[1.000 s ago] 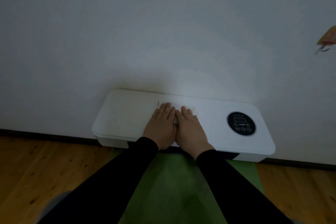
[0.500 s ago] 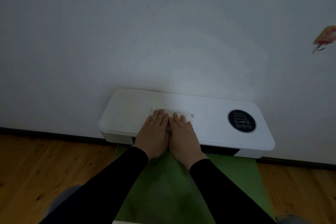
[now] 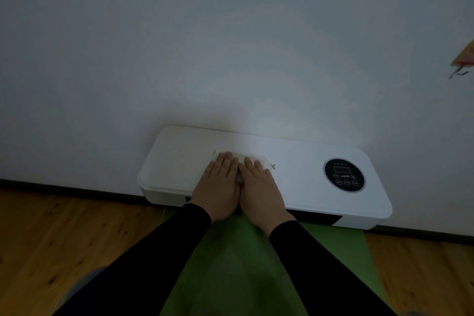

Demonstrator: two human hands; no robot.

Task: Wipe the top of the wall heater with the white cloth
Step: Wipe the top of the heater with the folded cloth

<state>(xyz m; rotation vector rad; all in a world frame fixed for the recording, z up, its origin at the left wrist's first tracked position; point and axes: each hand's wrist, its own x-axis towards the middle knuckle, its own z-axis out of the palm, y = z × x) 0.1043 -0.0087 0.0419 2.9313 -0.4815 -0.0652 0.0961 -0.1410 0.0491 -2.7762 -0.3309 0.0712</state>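
White wall heater (image 3: 295, 161), 2 hands (image 3: 239, 185) flat on white cloth (image 3: 264, 160)

Left hand (image 3: 220, 188) and right hand (image 3: 260, 188) lie flat, side by side (fingers straight).

The person wore long black sleeves. The left sleeve (image 3: 143, 264) ran all the way down the arm and stopped at the wrist. The right sleeve (image 3: 320, 269) did the same. The cloth looked plain and smooth, with no marks, stripes or buttons to see. Each cuff sat snug round the wrist. The left hand (image 3: 218, 187) was bare, with no ring, watch or glove. The right hand (image 3: 261, 190) was bare too. The light was dim, so small things were hard to see.
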